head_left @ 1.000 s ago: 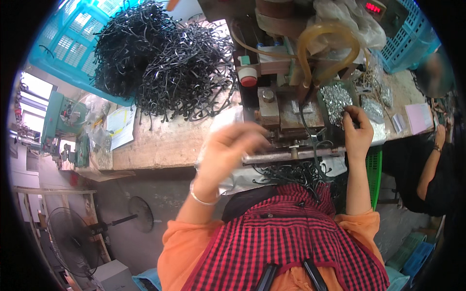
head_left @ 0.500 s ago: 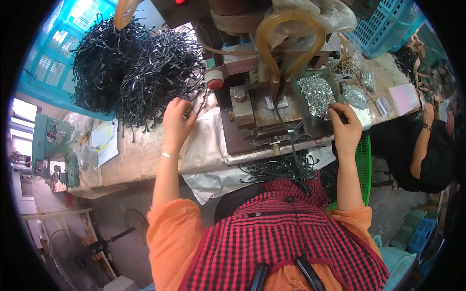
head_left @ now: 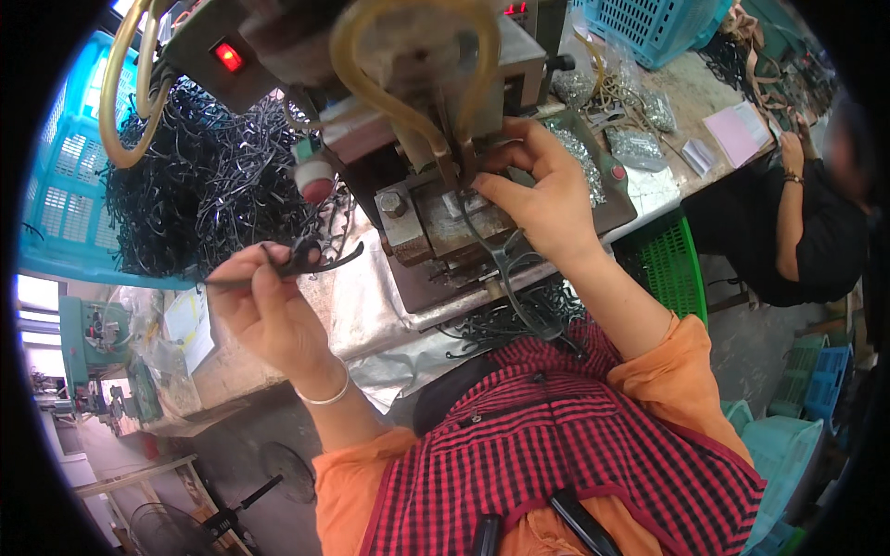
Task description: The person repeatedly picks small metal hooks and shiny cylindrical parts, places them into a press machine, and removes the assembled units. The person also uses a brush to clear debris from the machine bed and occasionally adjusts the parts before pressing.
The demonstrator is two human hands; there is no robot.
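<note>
Near the wooden tabletop's edge, the left hand clasped a curved strip; the right hand's grip was unclear.

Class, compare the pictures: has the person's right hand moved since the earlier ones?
Yes: the right hand has moved left, from the heap of small silver metal pieces toward the flat, brownish metal block.

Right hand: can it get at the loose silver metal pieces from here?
Likely yes: the right hand is right beside the silver metal pieces, nothing visible between, though its fingers point toward the machine's metal block.
</note>
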